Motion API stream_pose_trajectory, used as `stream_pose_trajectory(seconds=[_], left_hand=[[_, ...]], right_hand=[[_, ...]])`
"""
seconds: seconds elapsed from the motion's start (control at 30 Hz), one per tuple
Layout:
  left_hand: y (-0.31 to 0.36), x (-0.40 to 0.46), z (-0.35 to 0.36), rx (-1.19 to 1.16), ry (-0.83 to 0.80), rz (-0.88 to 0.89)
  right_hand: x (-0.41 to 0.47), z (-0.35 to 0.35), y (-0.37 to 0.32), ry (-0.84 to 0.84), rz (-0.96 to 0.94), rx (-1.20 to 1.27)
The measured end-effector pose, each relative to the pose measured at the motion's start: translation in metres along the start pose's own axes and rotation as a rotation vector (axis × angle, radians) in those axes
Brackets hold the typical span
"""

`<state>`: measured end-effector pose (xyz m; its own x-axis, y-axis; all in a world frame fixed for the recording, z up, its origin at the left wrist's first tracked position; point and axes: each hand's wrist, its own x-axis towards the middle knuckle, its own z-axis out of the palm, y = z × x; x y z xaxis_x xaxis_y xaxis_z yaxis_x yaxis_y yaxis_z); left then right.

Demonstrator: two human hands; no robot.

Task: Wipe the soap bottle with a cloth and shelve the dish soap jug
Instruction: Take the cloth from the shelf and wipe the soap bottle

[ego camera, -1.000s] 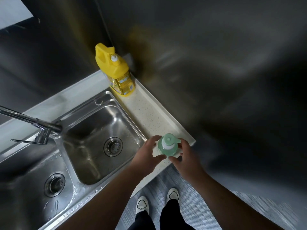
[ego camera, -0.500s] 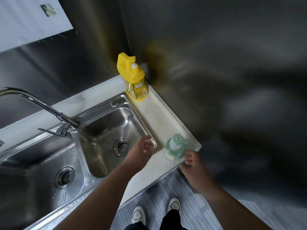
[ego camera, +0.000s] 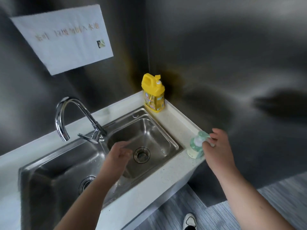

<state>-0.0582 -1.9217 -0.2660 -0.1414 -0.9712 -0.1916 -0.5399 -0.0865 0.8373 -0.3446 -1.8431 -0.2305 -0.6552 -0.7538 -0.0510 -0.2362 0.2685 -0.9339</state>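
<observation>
A green pump soap bottle [ego camera: 196, 146] stands on the white counter [ego camera: 174, 123] at its right front corner. My right hand [ego camera: 217, 146] is at the bottle's right side, fingers touching its pump head and body. My left hand [ego camera: 119, 153] hovers over the right sink basin, fingers loosely spread and blurred, holding nothing. The yellow dish soap jug [ego camera: 153, 93] stands upright in the back corner of the counter, against the steel wall. No cloth is in view.
A double steel sink [ego camera: 149, 128] fills the counter, with a chrome faucet [ego camera: 66, 113] between the basins. A paper notice [ego camera: 66, 37] hangs on the steel back wall. A steel side wall rises to the right. One shoe shows on the grey floor below.
My left hand let go of the soap bottle and moved left over the sink basin. My right hand came back up against the bottle. The view tilted upward.
</observation>
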Motion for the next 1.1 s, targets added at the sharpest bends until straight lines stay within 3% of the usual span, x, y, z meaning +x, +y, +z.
stream_pose_trajectory(seconds=[0.13,0.37,0.5,0.83,1.1], left_hand=[[0.000,-0.024,-0.055,-0.071,0.060,0.101],[0.037,-0.069,-0.145,-0.258,0.206,0.314],[0.060,-0.092,-0.188,-0.247,0.273,0.456],[0.094,-0.117,-0.223,-0.256,0.352,0.523],[0.140,-0.115,-0.279,-0.181,0.591,0.605]], right_hand=[[-0.042,0.017,-0.033,-0.046,-0.026,0.119],[-0.109,0.057,-0.104,-0.117,-0.238,0.213],[-0.132,0.070,-0.139,-0.166,-0.344,0.231],[-0.154,0.088,-0.201,-0.221,-0.467,0.289],[-0.136,0.119,-0.279,-0.381,-0.609,0.389]])
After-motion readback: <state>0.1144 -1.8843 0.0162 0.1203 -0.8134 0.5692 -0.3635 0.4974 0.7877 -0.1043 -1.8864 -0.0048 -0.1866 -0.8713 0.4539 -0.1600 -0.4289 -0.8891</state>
